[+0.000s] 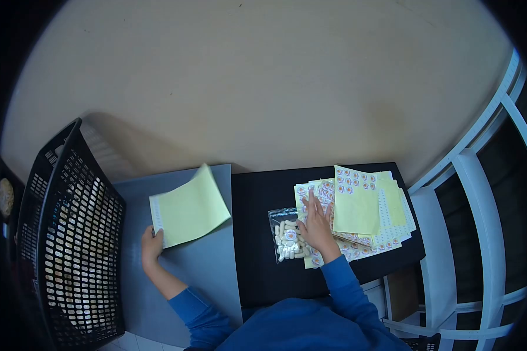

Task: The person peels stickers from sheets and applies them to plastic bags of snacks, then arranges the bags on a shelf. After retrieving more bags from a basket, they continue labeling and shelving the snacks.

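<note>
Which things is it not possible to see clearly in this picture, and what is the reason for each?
All in the head view:
Left hand: some fingers, hidden beneath the yellow sheet.
Sticker sheets: lower ones, partly covered by upper ones and the right hand.
Print on the bag's sticker: too small.
Black basket: contents, obscured by its mesh wall.

Yellow sheet (190,209), apparently pale-edged; blue sleeves (348,284); black basket (79,245).
</note>
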`<state>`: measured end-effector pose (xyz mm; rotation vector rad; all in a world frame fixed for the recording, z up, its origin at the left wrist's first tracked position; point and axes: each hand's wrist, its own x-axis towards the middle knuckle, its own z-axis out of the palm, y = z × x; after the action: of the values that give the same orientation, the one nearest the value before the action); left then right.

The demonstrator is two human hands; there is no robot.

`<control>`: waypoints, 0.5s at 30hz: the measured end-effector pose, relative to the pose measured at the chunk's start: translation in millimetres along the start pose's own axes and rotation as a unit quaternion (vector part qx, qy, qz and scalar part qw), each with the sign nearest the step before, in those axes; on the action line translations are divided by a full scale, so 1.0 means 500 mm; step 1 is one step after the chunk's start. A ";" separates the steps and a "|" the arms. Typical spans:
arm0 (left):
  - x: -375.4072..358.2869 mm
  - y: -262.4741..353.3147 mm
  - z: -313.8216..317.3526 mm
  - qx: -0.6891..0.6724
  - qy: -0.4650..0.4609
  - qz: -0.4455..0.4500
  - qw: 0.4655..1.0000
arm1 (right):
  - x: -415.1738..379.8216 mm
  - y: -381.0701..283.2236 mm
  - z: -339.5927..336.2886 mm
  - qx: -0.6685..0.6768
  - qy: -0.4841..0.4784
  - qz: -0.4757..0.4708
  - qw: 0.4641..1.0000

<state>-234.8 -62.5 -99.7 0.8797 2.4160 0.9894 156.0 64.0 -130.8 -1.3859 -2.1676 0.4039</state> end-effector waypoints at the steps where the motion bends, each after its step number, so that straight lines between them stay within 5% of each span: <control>1: -0.009 0.000 -0.005 -0.018 -0.033 -0.079 0.996 | 0.002 0.001 0.004 -0.029 -0.017 -0.016 0.999; 6: 0.033 -0.041 0.019 0.061 -0.005 -0.043 0.997 | 0.023 0.006 0.009 -0.059 -0.107 -0.045 0.991; 9: 0.020 0.019 0.052 0.153 0.228 0.109 0.955 | 0.025 0.006 0.018 -0.040 -0.141 0.000 0.989; 11: 0.004 0.076 0.087 0.208 0.372 0.208 0.880 | 0.021 0.020 0.046 -0.092 -0.023 -0.058 0.994; 13: -0.044 0.182 0.104 -0.045 0.188 0.266 0.945 | 0.027 0.022 0.055 -0.120 -0.001 -0.074 0.990; 15: -0.104 0.279 0.140 -0.162 -0.038 0.239 0.957 | 0.033 0.016 0.053 -0.148 0.020 -0.089 0.985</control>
<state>-101.8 13.8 -39.8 1.3752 1.9300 1.4396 141.0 83.3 -151.8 -1.3208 -2.3645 -0.0161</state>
